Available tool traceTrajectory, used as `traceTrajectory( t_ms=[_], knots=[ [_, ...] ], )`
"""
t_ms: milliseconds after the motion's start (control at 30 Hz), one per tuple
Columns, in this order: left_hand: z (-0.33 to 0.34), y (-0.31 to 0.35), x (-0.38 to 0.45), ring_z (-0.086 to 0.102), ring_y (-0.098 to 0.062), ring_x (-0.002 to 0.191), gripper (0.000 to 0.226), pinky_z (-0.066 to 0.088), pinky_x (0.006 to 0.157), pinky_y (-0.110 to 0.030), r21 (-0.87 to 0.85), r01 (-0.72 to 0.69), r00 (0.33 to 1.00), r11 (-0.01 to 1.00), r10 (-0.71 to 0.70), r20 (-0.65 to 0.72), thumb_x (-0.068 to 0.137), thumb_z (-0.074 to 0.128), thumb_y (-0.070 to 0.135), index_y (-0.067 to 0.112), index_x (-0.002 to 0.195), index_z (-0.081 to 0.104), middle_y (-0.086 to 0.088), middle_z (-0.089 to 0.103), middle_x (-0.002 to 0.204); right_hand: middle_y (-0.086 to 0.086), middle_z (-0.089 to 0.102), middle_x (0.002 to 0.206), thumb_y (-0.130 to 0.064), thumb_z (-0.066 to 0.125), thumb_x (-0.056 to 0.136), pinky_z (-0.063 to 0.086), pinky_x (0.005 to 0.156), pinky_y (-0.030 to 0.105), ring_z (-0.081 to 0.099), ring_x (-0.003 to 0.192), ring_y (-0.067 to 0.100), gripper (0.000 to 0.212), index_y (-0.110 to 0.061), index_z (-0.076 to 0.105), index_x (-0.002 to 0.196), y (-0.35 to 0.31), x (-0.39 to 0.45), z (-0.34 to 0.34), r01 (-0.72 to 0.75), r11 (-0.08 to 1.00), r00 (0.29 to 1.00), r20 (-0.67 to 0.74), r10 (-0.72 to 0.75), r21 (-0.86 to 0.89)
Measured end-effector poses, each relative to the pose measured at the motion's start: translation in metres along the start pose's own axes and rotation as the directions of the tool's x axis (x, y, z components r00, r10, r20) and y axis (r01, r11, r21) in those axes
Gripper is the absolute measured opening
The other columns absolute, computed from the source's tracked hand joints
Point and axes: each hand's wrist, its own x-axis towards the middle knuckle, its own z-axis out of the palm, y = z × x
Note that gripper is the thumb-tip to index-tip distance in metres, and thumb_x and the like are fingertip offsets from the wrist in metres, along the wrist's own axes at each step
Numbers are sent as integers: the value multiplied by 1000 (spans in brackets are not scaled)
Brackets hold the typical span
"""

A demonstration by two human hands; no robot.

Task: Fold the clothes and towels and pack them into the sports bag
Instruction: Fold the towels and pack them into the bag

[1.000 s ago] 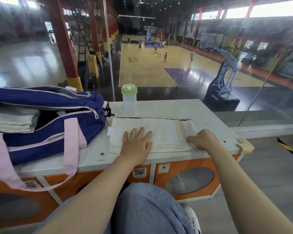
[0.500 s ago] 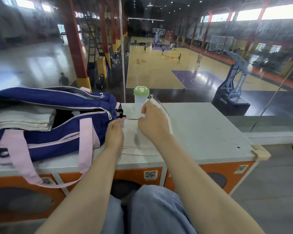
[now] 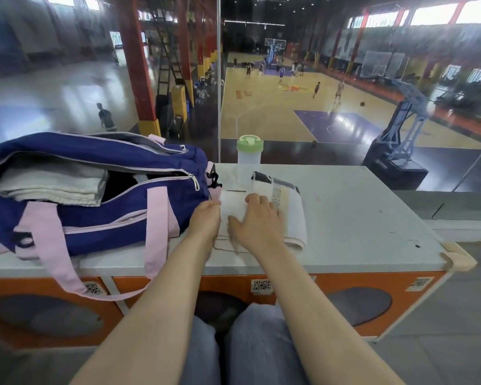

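Note:
A white towel (image 3: 289, 215) with a dark striped band lies folded over on the white countertop (image 3: 358, 218), just right of the bag. My right hand (image 3: 254, 220) lies flat on top of it, fingers spread. My left hand (image 3: 204, 218) rests at the towel's left edge, right beside the bag; I cannot see whether its fingers pinch the cloth. The blue sports bag (image 3: 100, 195) with pink straps stands unzipped on the left, and a folded white towel (image 3: 53, 183) sits inside it.
A clear bottle with a green lid (image 3: 249, 150) stands at the counter's far edge against a glass wall overlooking a basketball court. Orange cabinet fronts (image 3: 358, 301) lie below the counter, and a beige corner guard (image 3: 458, 259) caps its right corner.
My right hand carried the towel's right half over to the left, folding it, and now lies flat on it. My left hand slid to the towel's left edge.

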Motion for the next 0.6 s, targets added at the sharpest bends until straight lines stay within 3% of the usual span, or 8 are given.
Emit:
traceTrajectory(
  t_ms=[67,167,300,433,533,600],
  knots=[
    [0,3,3,56,-24,97,23,44,75,-33,17,30,999,999,-30,-18,90,47,16,24,104,64,-4,61,116,10,50,129,-47,57,87,38,101,39,48,119,29,59,-8,44,129,6,3,3,-31,993,995,92,42,-110],
    [-1,2,9,58,-23,83,14,44,62,-31,50,86,996,995,-85,-26,89,49,18,23,91,62,-7,65,110,13,52,123,-36,51,92,43,94,37,52,113,29,43,-4,50,120,13,7,3,-2,990,996,83,14,-142],
    [-1,2,6,62,-29,94,10,53,89,-43,49,69,998,996,-68,-10,90,56,23,20,84,62,-9,67,101,12,62,111,-22,42,98,43,75,34,60,99,28,25,-5,57,108,18,4,-3,78,982,995,69,-67,-172],
    [-3,3,8,62,-38,99,15,50,93,-46,116,111,994,987,-109,-17,89,56,22,10,80,61,-18,67,97,10,65,108,-26,39,101,47,76,33,61,97,26,31,-7,57,119,19,4,-16,-7,992,1000,-17,9,125],
    [-5,-3,15,63,-41,102,19,51,87,-46,40,109,994,993,-110,18,84,54,18,4,86,65,-25,67,102,7,66,110,-29,39,101,44,78,31,61,100,25,34,-11,57,123,6,3,-24,96,977,987,-142,-69,191],
    [-9,-7,18,63,-35,94,31,51,83,-44,-40,116,993,992,-115,24,76,49,24,4,91,68,-26,67,102,8,66,114,-31,41,100,46,86,33,61,102,25,36,-12,57,126,-6,-1,-22,185,960,980,-117,-163,212]
  ],
)
